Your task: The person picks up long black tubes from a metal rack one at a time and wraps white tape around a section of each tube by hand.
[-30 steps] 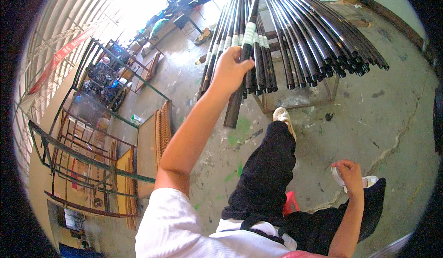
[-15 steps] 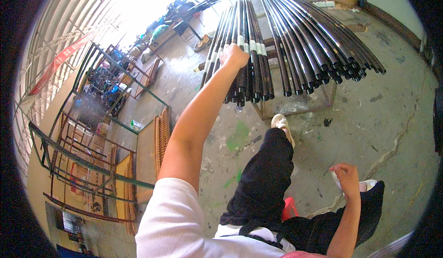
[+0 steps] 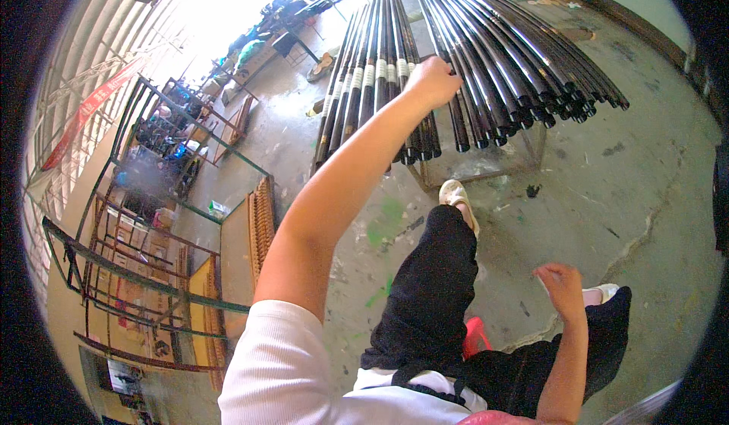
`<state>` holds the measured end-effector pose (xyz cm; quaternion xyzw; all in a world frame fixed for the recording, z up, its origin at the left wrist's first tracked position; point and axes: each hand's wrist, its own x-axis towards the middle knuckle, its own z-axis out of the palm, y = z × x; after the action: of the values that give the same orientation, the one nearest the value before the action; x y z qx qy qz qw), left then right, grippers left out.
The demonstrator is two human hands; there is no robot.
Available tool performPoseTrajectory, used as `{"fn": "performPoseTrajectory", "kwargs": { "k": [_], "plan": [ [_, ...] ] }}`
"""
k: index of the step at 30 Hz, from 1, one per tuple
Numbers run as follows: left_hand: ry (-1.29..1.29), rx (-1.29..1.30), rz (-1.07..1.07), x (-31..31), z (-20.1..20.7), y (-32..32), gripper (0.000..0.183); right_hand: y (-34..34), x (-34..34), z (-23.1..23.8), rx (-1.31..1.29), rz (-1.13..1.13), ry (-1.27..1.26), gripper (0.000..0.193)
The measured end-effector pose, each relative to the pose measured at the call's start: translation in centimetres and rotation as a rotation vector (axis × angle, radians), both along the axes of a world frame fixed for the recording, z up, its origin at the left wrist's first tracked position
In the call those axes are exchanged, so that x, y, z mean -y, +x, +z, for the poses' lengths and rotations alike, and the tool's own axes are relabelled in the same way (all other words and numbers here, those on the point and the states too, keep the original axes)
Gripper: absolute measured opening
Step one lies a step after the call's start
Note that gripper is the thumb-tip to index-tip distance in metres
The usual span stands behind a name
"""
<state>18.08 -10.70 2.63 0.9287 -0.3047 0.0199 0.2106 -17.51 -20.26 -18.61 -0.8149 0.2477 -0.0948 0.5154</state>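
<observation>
Head: banded poles [image 3: 369,73] at 12 look done, plain poles [image 3: 519,59] at 1 don't; left hand [image 3: 433,83], right hand [image 3: 562,287]: can't tell grip.

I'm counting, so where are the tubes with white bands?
In the head view, the banded tubes are near top centre, just left of the other tubes, with the left hand at their right edge.

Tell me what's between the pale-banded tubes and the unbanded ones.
In the head view, the left hand is over the gap; beyond it, floor shows.
</observation>
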Motion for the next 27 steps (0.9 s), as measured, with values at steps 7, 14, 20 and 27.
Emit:
{"fn": "performPoseTrajectory", "kwargs": {
  "k": [7, 14, 20, 27],
  "plan": [
    [-0.272, -0.335, 0.409, 4.0, -7.3, 3.2, 0.061, 0.2, 0.1, 0.1, 0.005, 0.023, -0.023, 0.021],
    [0.043, -0.279, 0.117, 0.8, -8.6, 7.8, 0.051, 0.4, -1.3, 0.1, 0.064, 0.084, -0.071, 0.024],
    [-1.192, -0.583, -0.133, -3.5, -4.1, -14.8, 0.064, -0.3, -0.4, -0.1, 0.038, 0.058, -0.073, 0.022],
    [-1.207, -0.864, -0.225, -8.1, -4.9, -19.7, 0.037, -0.5, -2.1, 4.1, 0.347, 0.022, 0.706, 0.05]
  ]
}}
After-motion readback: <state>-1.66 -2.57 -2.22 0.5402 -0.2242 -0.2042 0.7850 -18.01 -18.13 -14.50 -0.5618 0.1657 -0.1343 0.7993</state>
